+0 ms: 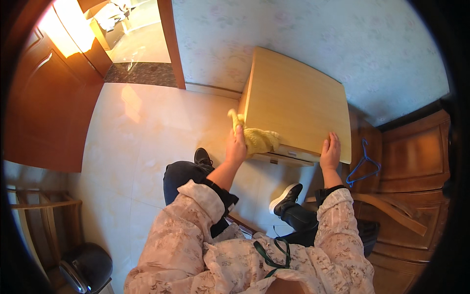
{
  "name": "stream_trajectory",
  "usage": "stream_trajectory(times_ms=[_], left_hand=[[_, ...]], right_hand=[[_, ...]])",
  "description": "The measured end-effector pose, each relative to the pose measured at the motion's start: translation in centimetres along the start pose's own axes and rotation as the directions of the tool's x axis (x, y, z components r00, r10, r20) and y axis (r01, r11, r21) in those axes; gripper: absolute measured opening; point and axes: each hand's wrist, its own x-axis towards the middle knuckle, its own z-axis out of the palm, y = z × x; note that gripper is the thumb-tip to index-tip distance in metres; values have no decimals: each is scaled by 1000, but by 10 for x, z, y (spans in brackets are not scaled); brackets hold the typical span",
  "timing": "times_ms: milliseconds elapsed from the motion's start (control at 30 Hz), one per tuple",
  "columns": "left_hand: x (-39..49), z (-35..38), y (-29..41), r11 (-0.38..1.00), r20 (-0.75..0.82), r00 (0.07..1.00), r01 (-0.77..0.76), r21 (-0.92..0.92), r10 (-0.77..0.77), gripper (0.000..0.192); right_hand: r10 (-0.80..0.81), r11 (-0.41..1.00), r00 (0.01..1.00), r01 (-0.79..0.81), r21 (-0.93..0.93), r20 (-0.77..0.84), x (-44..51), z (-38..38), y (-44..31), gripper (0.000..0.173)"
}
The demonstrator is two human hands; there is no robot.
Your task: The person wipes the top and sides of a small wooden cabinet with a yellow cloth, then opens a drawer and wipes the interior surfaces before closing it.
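A yellow cloth (259,140) hangs over the front left corner of a light wooden cabinet (297,99) that stands against the wall. My left hand (237,145) grips the cloth at that corner, its thumb on top. Flat against the cabinet top, near its front right corner, rests my right hand (331,150) with nothing in it. Below the front edge, a drawer (292,152) with a small metal fitting shows in part.
A blue clothes hanger (363,167) lies on a brown wooden surface right of the cabinet, beside panelled wooden doors (413,154). A curved wooden piece (394,211) is near my right elbow. At lower left are a wooden rack (46,205) and a rounded black object (90,261). A doorway is at upper left.
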Motion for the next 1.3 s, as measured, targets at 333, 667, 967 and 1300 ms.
stream_trajectory(times_ms=[333,667,967,1300], left_hand=[[51,-5,-46,695,343,916,385,-606,-208,47],[78,-31,-173,688,220,872,482,-543,-437,44],[91,5,-49,881,292,955,188,-434,-61,48],[96,-35,-171,844,104,838,536,21,-535,51]], right_hand=[[-1,1000,1000,1,22,31,1,-7,-10,36],[5,999,1000,-5,34,18,-2,-6,-8,37],[-17,1000,1000,17,19,11,-2,-8,-10,37],[-38,999,999,37,40,11,0,-8,-10,38]])
